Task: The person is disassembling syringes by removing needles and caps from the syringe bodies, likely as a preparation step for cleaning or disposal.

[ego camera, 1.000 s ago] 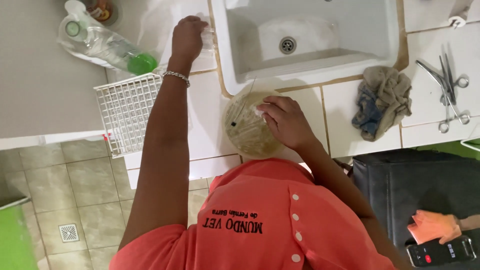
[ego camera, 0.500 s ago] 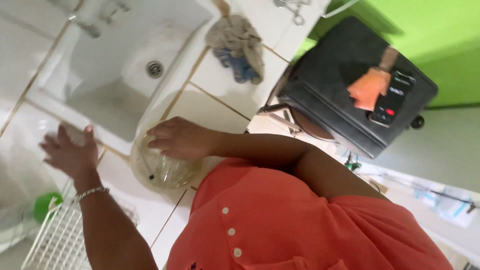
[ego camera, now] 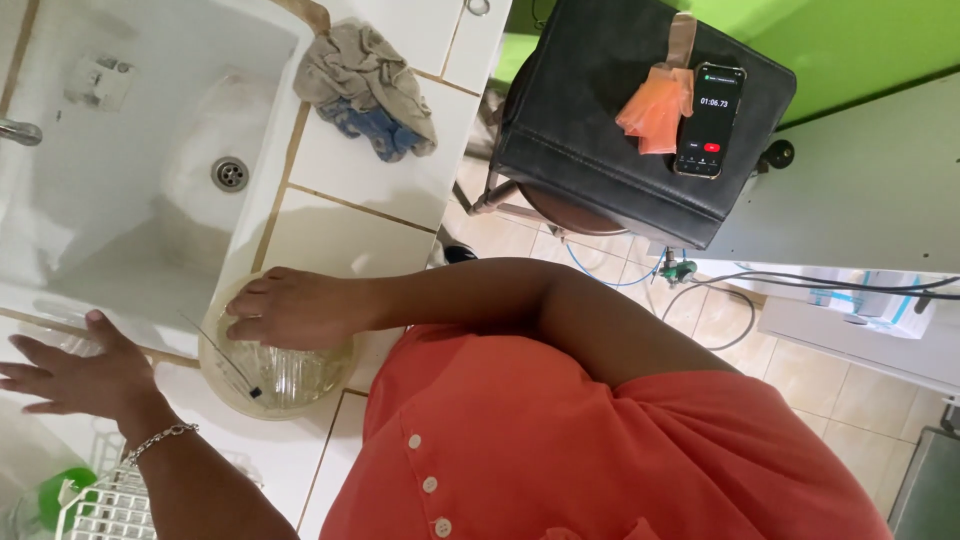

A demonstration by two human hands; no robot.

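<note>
The right hand (ego camera: 295, 308) lies flat over the rim of a clear round bowl (ego camera: 275, 375) on the white tiled counter (ego camera: 340, 240), its fingertips (ego camera: 240, 325) touching the bowl's near edge. Just below those fingertips a thin dark stick (ego camera: 228, 362) rests inside the bowl. The left hand (ego camera: 85, 380) is spread open, touching nothing clearly, fingers (ego camera: 30, 375) pointing away from the bowl; a chain bracelet (ego camera: 160, 440) circles its wrist. Beyond the fingers of both hands is the white sink (ego camera: 130, 170). A white wire rack (ego camera: 105, 505) sits below the left wrist.

Clear, yellowish ribbed glass bowl (ego camera: 275, 375) under the right hand (ego camera: 295, 308); white tiled tabletop (ego camera: 345, 240); grey-blue rag (ego camera: 368, 90) beyond; silver bracelet (ego camera: 160, 438) on left wrist.
</note>
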